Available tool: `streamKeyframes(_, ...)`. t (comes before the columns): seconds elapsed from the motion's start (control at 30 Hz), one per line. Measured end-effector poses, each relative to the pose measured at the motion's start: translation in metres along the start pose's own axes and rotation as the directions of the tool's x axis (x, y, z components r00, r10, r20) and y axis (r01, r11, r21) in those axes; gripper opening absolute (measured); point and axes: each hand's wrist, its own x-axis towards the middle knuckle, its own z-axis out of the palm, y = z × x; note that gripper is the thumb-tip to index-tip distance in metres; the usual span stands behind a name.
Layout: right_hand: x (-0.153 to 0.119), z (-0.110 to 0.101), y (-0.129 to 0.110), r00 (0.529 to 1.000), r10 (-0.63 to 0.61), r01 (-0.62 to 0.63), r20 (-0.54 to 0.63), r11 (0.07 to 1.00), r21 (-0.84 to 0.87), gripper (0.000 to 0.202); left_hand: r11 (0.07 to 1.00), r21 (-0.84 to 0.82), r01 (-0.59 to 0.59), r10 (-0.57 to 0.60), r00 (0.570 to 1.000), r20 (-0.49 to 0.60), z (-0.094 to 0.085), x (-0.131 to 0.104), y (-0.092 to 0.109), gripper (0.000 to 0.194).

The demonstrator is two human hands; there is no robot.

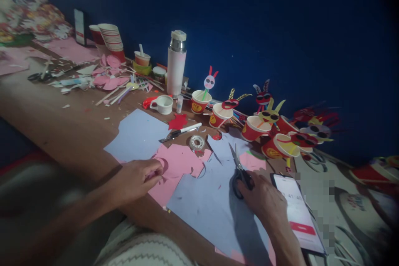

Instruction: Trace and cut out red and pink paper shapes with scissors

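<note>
My right hand (263, 199) is closed round the black handles of a pair of scissors (238, 162), whose blades point away from me and stand slightly apart. Under them lies a large bluish-white paper sheet (202, 203). To the left, my left hand (137, 181) has its fingers pinched together on a piece of pink paper (160, 164); part of this piece is hidden by the fingers. Cut pink paper (183, 160) with ragged edges spreads beneath and beyond that hand. A second bluish-white sheet (137, 133) lies farther back on the table.
A tape roll (197, 143), a marker (183, 131) and a red paper shape (178, 121) lie mid-table. Behind stand a white cup (162, 104), a flask (176, 64) and several red paper cups (220, 115) with paper faces. A phone (294, 212) lies beside my right hand.
</note>
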Motion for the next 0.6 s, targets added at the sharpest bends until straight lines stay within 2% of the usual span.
streamKeyframes(0.07,-0.001,-0.003,0.005,0.999,0.028,-0.03,0.022,0.995,0.095,0.041,0.999,-0.037,-0.013,0.012,1.0,-0.018,0.003,0.002,0.001,0.01)
streamKeyframes(0.13,-0.004,-0.008,0.011,0.998,0.035,-0.052,0.06,0.95,0.309,0.041,0.997,-0.065,-0.038,0.035,0.998,-0.046,0.007,0.004,0.001,0.01)
streamKeyframes(0.17,-0.006,-0.01,0.014,0.996,0.019,-0.056,0.085,0.888,0.457,0.041,0.995,-0.078,-0.062,0.057,0.996,-0.064,0.009,0.004,0.001,0.01)
streamKeyframes(0.23,-0.013,-0.013,0.018,0.99,-0.067,-0.045,0.123,0.683,0.729,0.043,0.985,-0.098,-0.143,0.132,0.985,-0.114,0.012,0.006,-0.001,0.01)
streamKeyframes(0.3,-0.02,-0.015,0.017,0.968,-0.216,-0.009,0.13,0.485,0.874,0.044,0.966,-0.098,-0.239,0.222,0.961,-0.163,0.014,0.007,-0.003,0.011)
streamKeyframes(0.33,-0.023,-0.016,0.015,0.94,-0.31,0.008,0.14,0.43,0.903,0.044,0.956,-0.089,-0.281,0.262,0.948,-0.183,0.015,0.007,-0.004,0.012)
streamKeyframes(0.4,-0.029,-0.017,0.009,0.842,-0.516,0.057,0.156,0.373,0.926,0.046,0.941,-0.066,-0.333,0.313,0.927,-0.207,0.017,0.007,-0.007,0.014)
streamKeyframes(0.47,-0.033,-0.017,0.002,0.701,-0.689,0.078,0.184,0.331,0.94,0.049,0.933,-0.051,-0.357,0.337,0.914,-0.224,0.019,0.007,-0.009,0.015)
streamKeyframes(0.53,-0.036,-0.015,-0.005,0.568,-0.787,0.036,0.241,0.317,0.948,0.055,0.924,-0.047,-0.378,0.357,0.903,-0.239,0.02,0.007,-0.012,0.015)
streamKeyframes(0.6,-0.036,-0.012,-0.01,0.475,-0.821,-0.041,0.318,0.341,0.939,0.062,0.917,-0.054,-0.394,0.368,0.893,-0.259,0.021,0.006,-0.013,0.015)
